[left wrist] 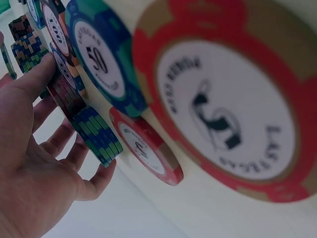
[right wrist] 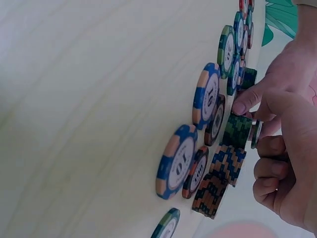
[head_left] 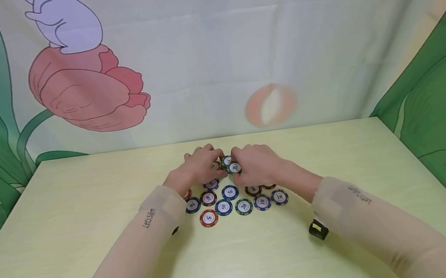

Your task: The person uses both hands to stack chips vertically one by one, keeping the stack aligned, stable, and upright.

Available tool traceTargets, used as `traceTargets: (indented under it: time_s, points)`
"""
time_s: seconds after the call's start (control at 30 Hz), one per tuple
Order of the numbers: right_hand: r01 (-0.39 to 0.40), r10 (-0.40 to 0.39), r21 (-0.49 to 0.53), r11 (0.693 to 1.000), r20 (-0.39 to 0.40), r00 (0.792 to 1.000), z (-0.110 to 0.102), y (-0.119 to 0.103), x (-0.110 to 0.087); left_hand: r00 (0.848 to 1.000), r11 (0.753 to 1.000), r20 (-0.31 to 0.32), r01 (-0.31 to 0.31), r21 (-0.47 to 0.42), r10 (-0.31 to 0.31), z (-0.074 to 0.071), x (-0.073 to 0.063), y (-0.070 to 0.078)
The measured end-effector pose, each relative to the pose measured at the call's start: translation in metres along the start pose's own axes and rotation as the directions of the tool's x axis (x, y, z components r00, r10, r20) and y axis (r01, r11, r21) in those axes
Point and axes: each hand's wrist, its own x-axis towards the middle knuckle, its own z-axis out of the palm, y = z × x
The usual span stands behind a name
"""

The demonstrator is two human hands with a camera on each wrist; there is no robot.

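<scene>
My right hand (head_left: 257,162) pinches a green poker chip (head_left: 234,168) marked 20, tilted beside the top of a green chip stack (right wrist: 237,131). My left hand (head_left: 203,165) reaches round that stack from the left, thumb at its near side and index finger at its far side. In the left wrist view its other fingers lie behind a red chip stack (left wrist: 67,96) and a blue-green chip stack (left wrist: 96,136). A blue-and-tan stack (right wrist: 228,165) and a dark brown-and-orange stack (right wrist: 210,195) stand beside the green one, under my right hand.
Several single chips lie flat on the near side of the stacks, among them a red 5 chip (head_left: 209,218), a blue 50 chip (head_left: 224,207) and a green 20 chip (head_left: 243,206). The pale wooden table (head_left: 239,259) ends at a printed curtain (head_left: 196,67).
</scene>
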Motion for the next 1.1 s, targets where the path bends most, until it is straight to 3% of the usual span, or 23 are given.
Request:
traceTargets:
  time_s: [0.3,0.43,0.6,1.1]
  points:
    - [-0.007,0.006,-0.024,1.000,-0.044,0.999,0.003,-0.001,0.011,1.000,1.000,-0.005,0.010,-0.001,-0.010,0.000,0.000,0.001]
    - [-0.020,0.020,-0.020,1.000,-0.025,0.999,0.003,-0.004,0.014,1.000,1.000,-0.008,0.005,-0.001,-0.005,0.000,0.000,0.001]
    - [-0.021,0.021,-0.028,0.999,-0.010,1.000,0.003,-0.005,0.014,1.000,1.000,-0.009,0.005,-0.001,-0.005,0.001,0.001,0.000]
    - [-0.033,0.030,-0.039,0.999,-0.057,0.998,0.002,-0.003,0.008,1.000,1.000,-0.010,0.004,0.004,-0.004,0.002,0.003,-0.001]
